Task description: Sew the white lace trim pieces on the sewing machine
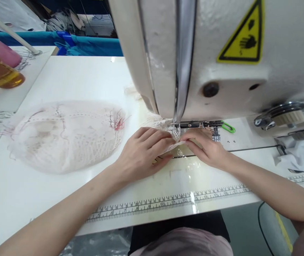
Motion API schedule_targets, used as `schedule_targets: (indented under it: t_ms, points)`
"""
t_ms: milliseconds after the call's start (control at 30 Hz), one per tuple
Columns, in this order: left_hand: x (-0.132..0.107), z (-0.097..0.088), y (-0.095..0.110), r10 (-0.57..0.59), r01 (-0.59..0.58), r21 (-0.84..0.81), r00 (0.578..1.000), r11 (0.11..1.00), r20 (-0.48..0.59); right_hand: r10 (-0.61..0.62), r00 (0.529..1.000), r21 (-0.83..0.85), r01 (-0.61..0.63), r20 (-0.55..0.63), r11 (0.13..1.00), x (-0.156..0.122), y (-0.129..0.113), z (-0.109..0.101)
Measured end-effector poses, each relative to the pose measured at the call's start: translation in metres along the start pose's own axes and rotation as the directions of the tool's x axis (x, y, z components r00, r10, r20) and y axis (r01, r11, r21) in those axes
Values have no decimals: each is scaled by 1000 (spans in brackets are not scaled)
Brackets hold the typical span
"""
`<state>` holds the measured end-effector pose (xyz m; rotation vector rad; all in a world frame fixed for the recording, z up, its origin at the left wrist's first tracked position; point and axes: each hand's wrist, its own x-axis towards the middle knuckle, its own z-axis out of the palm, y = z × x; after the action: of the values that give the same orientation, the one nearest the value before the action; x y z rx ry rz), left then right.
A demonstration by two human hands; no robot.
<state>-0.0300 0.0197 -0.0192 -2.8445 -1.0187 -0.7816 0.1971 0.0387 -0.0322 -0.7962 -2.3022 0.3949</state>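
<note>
Beneath the head of a white sewing machine [221, 85], both my hands meet at a strip of white lace fabric [177, 133]. My left hand [146, 153] is closed on the fabric's left part, fingers bent over it, with the thumb below. From the right, my right hand [204, 145] pinches the edge of the same fabric between thumb and forefinger. The lace runs up to the presser foot [177, 125], just beyond my fingertips. Some of the fabric is hidden behind my left hand, and the needle's tip cannot be made out.
A sheer bag [66, 137] of pale lace pieces and red thread lies on the left of the table. Thread cones [1, 71] stand at the far left. A green clip [228, 127] sits right of the foot. A printed ruler [162, 205] follows the front edge.
</note>
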Motion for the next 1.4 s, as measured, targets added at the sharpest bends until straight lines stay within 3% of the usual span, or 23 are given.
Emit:
schedule_targets:
  t_ms: [133,333,467,733,833,933,1067,1200,1400]
  points:
    - [-1,1,0,70,-62,70,991,996,-116,-46,999,80,45,8,996,-2,3,0]
    - [1,-4,5,266,-228,258,956,939,-121,-222,974,-83,225,47,971,-4,-1,2]
    - [2,-4,9,302,-255,311,946,916,-114,-316,948,-137,318,37,938,0,-4,1]
    - [1,-3,11,321,-277,313,942,908,-98,-374,926,-130,377,44,917,1,-2,-2]
    - [-1,2,11,267,-251,218,963,943,-45,-400,917,-158,396,11,904,-1,0,-1]
    - [-4,9,10,125,-133,120,989,984,76,-411,912,-171,403,-14,899,-2,1,1]
    - [-5,16,8,35,-56,139,988,989,150,-385,919,-188,394,85,900,-3,0,0]
    - [-4,15,7,16,-51,194,984,980,179,-371,918,-217,394,137,893,-5,0,2]
    - [-2,9,-3,82,-116,162,975,980,205,-386,912,-257,409,138,875,-6,-2,8]
